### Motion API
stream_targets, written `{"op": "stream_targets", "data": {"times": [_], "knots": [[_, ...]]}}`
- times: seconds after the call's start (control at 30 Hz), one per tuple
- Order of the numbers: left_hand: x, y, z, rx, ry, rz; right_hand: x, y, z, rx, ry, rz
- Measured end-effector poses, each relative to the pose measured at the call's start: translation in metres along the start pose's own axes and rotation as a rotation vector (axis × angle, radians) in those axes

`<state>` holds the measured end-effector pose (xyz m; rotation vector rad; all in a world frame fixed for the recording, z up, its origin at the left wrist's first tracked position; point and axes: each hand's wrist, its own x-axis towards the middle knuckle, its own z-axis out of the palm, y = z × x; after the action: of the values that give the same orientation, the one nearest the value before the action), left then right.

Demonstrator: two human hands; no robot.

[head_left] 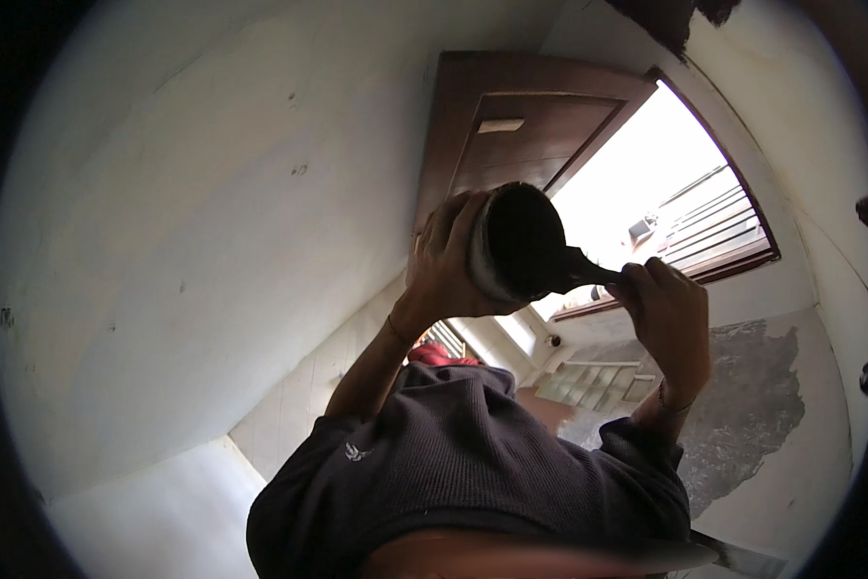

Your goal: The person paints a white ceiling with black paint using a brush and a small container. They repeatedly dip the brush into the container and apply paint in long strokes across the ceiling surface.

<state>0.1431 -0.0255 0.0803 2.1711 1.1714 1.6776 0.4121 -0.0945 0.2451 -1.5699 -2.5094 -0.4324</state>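
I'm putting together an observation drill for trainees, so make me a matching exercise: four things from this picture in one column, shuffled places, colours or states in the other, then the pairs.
Things
1. Left hand
2. Panelled door
3. Right hand
4. Ribbed top

Descriptions
A. closed on the handle of a dark tool
B. dark, with a small pale mark on it
C. holding a round container from the outside
D. brown, beside the bright opening

Pairs: 1-C, 2-D, 3-A, 4-B
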Motion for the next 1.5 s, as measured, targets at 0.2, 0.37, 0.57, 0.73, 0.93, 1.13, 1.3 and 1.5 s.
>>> {"op": "stream_targets", "data": {"times": [0.2, 0.37, 0.57, 0.73, 0.93, 1.13, 1.3, 1.5], "knots": [[0.003, 0.004, -0.004, -0.095, 0.061, -0.118, 0.008, 0.02, 0.023, 0.352, 0.162, 0.231], [0.016, 0.01, -0.032, -0.193, 0.012, -0.125, 0.032, 0.02, 0.015, 0.654, 0.545, 0.235], [0.018, 0.024, -0.037, -0.194, 0.02, -0.05, 0.102, 0.046, -0.04, 0.357, 1.048, 0.259], [0.016, 0.038, -0.043, -0.171, -0.038, -0.071, 0.178, 0.063, -0.101, 0.334, 1.449, 0.064], [0.011, 0.043, -0.045, -0.164, 0.032, -0.113, 0.232, 0.087, -0.127, 0.371, 1.556, 0.123], [0.008, 0.037, -0.051, -0.183, 0.067, -0.085, 0.248, 0.13, -0.073, 0.546, 1.489, 0.416], [0.009, 0.034, -0.055, -0.151, 0.069, -0.067, 0.242, 0.115, -0.045, 0.457, 1.525, 0.435], [0.013, 0.038, -0.06, -0.157, 0.057, -0.076, 0.255, 0.106, -0.099, 0.344, 1.632, 0.174]]}}
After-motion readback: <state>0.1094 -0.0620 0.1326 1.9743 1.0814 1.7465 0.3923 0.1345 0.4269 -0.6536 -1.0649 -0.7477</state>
